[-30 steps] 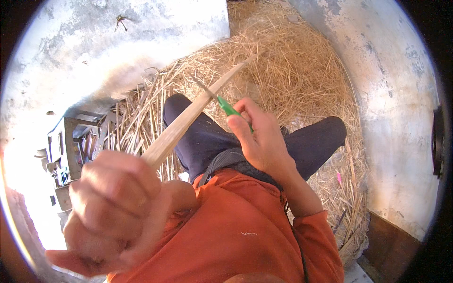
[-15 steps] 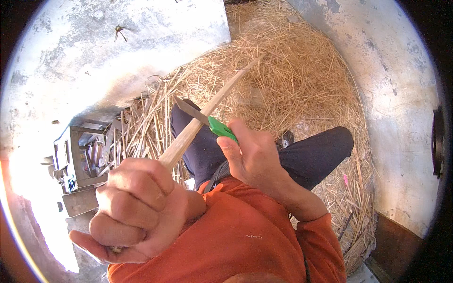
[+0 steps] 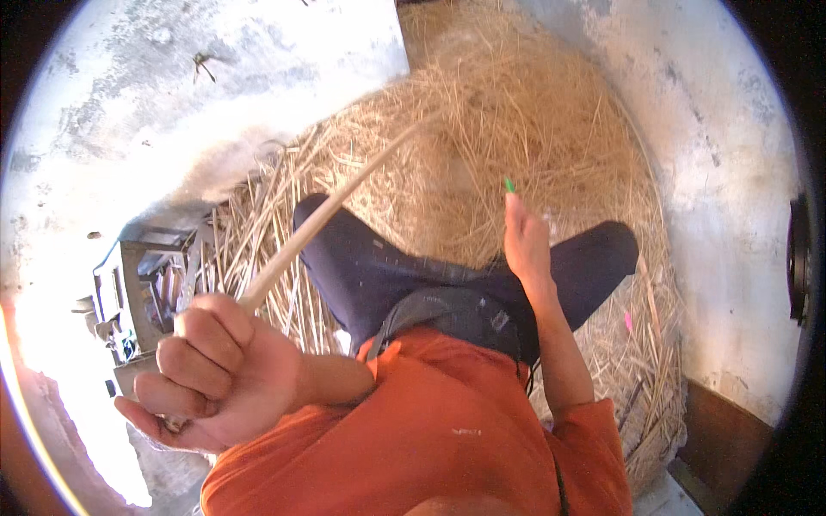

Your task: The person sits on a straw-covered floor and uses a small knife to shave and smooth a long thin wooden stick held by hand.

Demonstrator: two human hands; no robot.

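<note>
A long pale wooden stick (image 3: 335, 202) runs on a slant from the lower left of the frame toward the upper middle, its far tip reaching over the straw pile (image 3: 551, 146). Its near end sits inside the left hand (image 3: 211, 378), low and left in the frame; that grip is clenched in a full fist around the stick, knuckles toward the camera, thumb tucked under.

The right hand (image 3: 527, 241) stands right of centre, above the knee, fingers closed around a green-handled tool (image 3: 509, 185) of which only a small green tip shows above the fingers. What kind of tool it is cannot be told from here. The two hands are well apart, and the green tool does not touch the stick.

Below the hands lie the person's dark blue trousers (image 3: 396, 267), legs folded, and the orange shirt (image 3: 413, 430) fills the lower middle of the frame.

The straw pile spreads across the upper middle and right, with longer loose stalks fanning toward the left beside the knee. A small pink scrap (image 3: 628, 321) lies in the straw at the right. At the left edge stands a grey metal box (image 3: 129, 284) with tools in it, too blurred to name. Pale rough concrete floor (image 3: 172, 103) takes up the upper left, and a whitewashed wall (image 3: 731, 172) curves down the right side.
</note>
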